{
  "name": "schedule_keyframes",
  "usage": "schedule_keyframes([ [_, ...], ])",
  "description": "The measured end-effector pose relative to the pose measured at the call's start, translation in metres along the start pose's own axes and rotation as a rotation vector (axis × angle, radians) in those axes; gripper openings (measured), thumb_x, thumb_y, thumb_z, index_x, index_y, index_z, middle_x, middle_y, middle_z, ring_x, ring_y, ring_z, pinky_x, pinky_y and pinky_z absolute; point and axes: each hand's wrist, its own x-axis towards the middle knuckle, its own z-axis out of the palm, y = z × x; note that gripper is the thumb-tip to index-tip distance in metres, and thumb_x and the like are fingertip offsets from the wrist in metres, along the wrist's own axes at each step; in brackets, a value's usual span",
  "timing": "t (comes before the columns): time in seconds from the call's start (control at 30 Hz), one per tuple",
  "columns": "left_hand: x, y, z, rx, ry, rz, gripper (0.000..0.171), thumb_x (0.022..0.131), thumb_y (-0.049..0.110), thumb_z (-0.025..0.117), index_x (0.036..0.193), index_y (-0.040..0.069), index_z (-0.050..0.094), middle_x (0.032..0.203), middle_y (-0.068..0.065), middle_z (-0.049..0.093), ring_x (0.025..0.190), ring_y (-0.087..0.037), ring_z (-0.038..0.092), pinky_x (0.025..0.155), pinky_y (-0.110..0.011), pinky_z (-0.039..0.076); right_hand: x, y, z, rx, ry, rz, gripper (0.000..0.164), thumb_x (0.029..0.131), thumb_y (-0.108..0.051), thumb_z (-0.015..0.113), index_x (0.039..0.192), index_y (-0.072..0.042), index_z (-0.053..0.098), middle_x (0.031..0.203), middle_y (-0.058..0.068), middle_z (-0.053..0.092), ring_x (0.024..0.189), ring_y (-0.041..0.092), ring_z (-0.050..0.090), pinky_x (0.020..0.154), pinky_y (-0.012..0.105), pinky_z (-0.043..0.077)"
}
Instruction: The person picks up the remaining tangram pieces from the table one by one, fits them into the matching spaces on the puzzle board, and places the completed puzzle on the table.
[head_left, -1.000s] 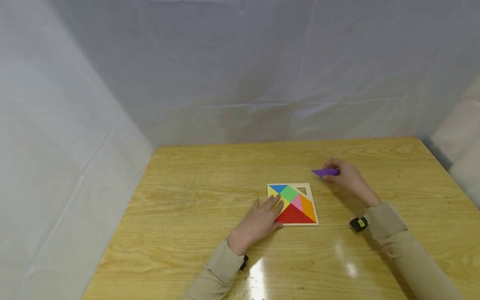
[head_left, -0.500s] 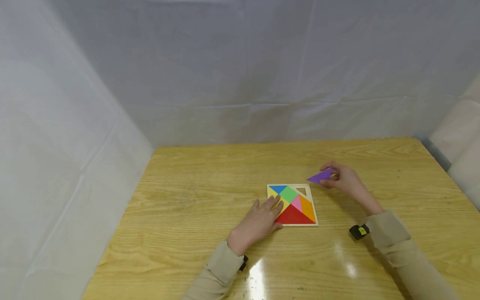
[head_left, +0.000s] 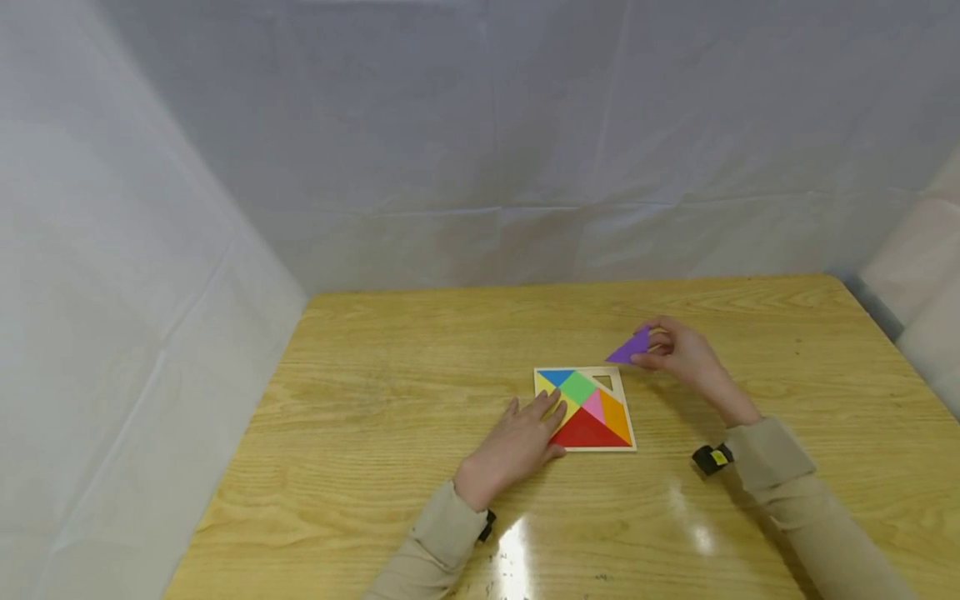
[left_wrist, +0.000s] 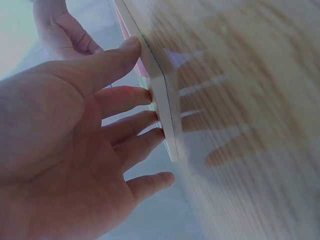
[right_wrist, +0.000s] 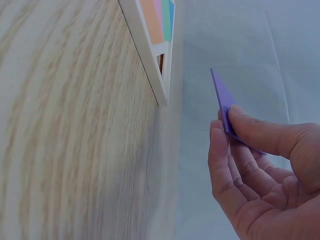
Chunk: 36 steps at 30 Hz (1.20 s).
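Observation:
A square tangram board (head_left: 600, 451) with a pale wooden frame lies on the table, filled with blue, green, yellow, pink, orange and red pieces. Its far right corner shows a bare triangular recess (head_left: 603, 382). My left hand (head_left: 513, 450) rests over the board's left side with fingers fairly straight, and the fingertips touch its edge in the left wrist view. Between thumb and fingers, my right hand (head_left: 686, 358) pinches a purple triangle piece (head_left: 632, 347). This piece (right_wrist: 223, 100) is held tilted in the air, just beyond the board's far right corner.
The wood-grain table (head_left: 390, 400) spreads around the board on all sides. Pale sheeting (head_left: 450, 150) hangs behind the table and along both sides. Each wrist carries a small black camera (head_left: 711, 459).
My right hand has moved left and slightly nearer the board, turning the purple triangle piece so its flat face shows more. The left hand and the board have stayed put.

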Motion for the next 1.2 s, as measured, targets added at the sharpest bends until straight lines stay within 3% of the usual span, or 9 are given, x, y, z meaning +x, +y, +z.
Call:
schedule_keyframes([
  [0.27, 0.000, 0.000, 0.000, -0.002, -0.008, -0.005, 0.060, 0.101, 0.037, 0.061, 0.152, 0.008, 0.048, 0.161, -0.009, 0.038, 0.147, -0.026, 0.038, 0.119, -0.053, 0.032, 0.002, 0.000, 0.003, -0.010, 0.007, -0.085, 0.035, 0.099, -0.005, 0.064, 0.132, 0.007, 0.060, 0.109, 0.028, 0.069, 0.087, 0.032, 0.071, 0.075, 0.042, 0.062],
  [0.47, -0.001, 0.001, -0.002, -0.002, -0.005, -0.004, 0.059, 0.101, 0.037, 0.062, 0.151, 0.008, 0.048, 0.161, -0.010, 0.038, 0.147, -0.026, 0.039, 0.119, -0.053, 0.033, 0.006, -0.001, 0.005, -0.064, -0.027, -0.155, 0.034, 0.101, -0.003, 0.060, 0.135, 0.003, 0.062, 0.115, 0.027, 0.069, 0.087, 0.032, 0.070, 0.074, 0.036, 0.060],
  [0.7, -0.001, 0.001, -0.002, -0.028, -0.007, -0.001, 0.060, 0.101, 0.037, 0.061, 0.152, 0.006, 0.047, 0.161, -0.011, 0.037, 0.148, -0.027, 0.037, 0.119, -0.054, 0.031, 0.010, -0.004, 0.010, -0.126, -0.076, -0.152, 0.033, 0.099, -0.002, 0.062, 0.132, -0.002, 0.067, 0.115, 0.024, 0.070, 0.093, 0.034, 0.069, 0.079, 0.044, 0.059],
  [0.87, 0.000, 0.000, -0.002, -0.027, -0.008, -0.006, 0.060, 0.101, 0.037, 0.061, 0.152, 0.007, 0.047, 0.162, -0.010, 0.037, 0.148, -0.026, 0.037, 0.120, -0.053, 0.031, 0.014, -0.006, 0.013, -0.166, -0.091, -0.168, 0.031, 0.100, -0.003, 0.062, 0.129, -0.007, 0.070, 0.116, 0.021, 0.071, 0.094, 0.031, 0.069, 0.078, 0.043, 0.060],
  [1.2, 0.001, -0.001, -0.001, -0.022, -0.003, -0.007, 0.060, 0.101, 0.036, 0.061, 0.151, 0.007, 0.048, 0.161, -0.010, 0.038, 0.148, -0.026, 0.038, 0.119, -0.053, 0.032, 0.018, -0.009, 0.025, -0.210, -0.109, -0.181, 0.027, 0.093, 0.003, 0.067, 0.118, -0.002, 0.074, 0.107, 0.021, 0.073, 0.085, 0.031, 0.070, 0.077, 0.046, 0.060],
])
